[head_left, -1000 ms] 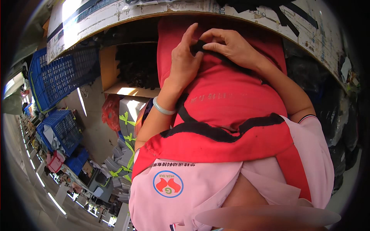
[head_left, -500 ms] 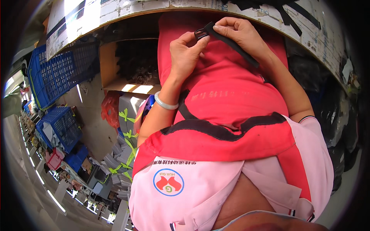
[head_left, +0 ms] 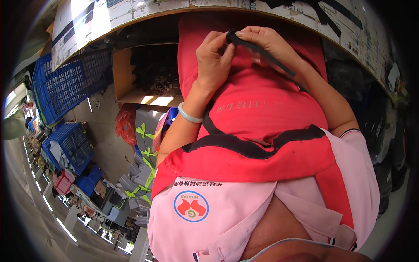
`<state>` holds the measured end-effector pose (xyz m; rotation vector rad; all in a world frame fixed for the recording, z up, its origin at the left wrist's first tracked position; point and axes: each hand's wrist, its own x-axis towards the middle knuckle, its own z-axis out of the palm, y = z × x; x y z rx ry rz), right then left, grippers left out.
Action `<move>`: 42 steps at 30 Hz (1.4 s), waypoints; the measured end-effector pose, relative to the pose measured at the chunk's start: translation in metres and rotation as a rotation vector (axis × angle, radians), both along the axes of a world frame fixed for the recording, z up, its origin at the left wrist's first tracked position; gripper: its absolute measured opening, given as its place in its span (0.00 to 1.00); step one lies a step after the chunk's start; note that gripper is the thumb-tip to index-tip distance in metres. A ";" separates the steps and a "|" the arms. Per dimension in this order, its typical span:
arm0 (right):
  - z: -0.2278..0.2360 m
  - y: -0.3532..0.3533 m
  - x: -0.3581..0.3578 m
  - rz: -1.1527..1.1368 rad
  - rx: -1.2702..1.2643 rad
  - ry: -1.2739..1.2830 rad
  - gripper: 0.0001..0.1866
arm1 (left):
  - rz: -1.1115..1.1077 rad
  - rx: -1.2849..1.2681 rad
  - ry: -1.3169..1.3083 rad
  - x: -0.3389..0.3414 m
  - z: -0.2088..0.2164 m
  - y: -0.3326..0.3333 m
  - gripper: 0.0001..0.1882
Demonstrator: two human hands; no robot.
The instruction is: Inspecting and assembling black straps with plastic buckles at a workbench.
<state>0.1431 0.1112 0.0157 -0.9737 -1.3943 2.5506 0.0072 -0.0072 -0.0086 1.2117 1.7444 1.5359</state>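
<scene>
Above my red-aproned lap, my left hand [head_left: 214, 60] is closed in a pinch at the end of a black webbing strap [head_left: 276, 64]. A small black plastic buckle sits at that end, now mostly hidden by my left fingers and the folded webbing. My right hand [head_left: 271, 43] pinches the strap close beside it, thumb and forefinger pressed together. From there the strap's tail slants down along my right palm toward the wrist. Both hands nearly touch.
A worn tabletop [head_left: 144, 13] with black straps [head_left: 327, 19] on it curves across the far side. Below it at left stands a cardboard box [head_left: 124, 74] of dark pieces. Blue crates [head_left: 59, 87] are farther left, black plastic bags [head_left: 371, 126] at right.
My left hand has turned and closed in toward the right, covering the buckle that showed before. My right fingers have shifted slightly left and down along the strap.
</scene>
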 end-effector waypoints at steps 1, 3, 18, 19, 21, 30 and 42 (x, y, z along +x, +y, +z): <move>-0.003 0.000 0.001 -0.036 -0.094 0.078 0.13 | -0.014 0.017 0.069 -0.001 -0.002 0.001 0.06; -0.004 -0.003 -0.003 -0.082 -0.081 0.078 0.14 | -0.021 0.035 0.137 -0.005 -0.007 0.000 0.06; -0.005 0.008 0.000 0.041 0.164 -0.013 0.10 | -0.119 -0.140 -1.164 -0.020 0.000 -0.009 0.12; -0.013 0.006 0.001 0.038 0.163 -0.016 0.10 | -0.121 -0.142 -1.166 -0.019 -0.003 -0.006 0.12; -0.015 -0.003 -0.006 -0.095 0.626 0.144 0.09 | -0.019 -0.306 -1.023 -0.017 -0.004 -0.004 0.12; 0.020 -0.001 0.005 -0.036 0.447 -0.060 0.11 | 0.013 -0.053 -0.842 0.000 0.009 0.002 0.11; 0.004 -0.003 0.001 -0.128 0.273 0.043 0.11 | 0.006 0.058 -0.455 0.002 0.003 -0.001 0.09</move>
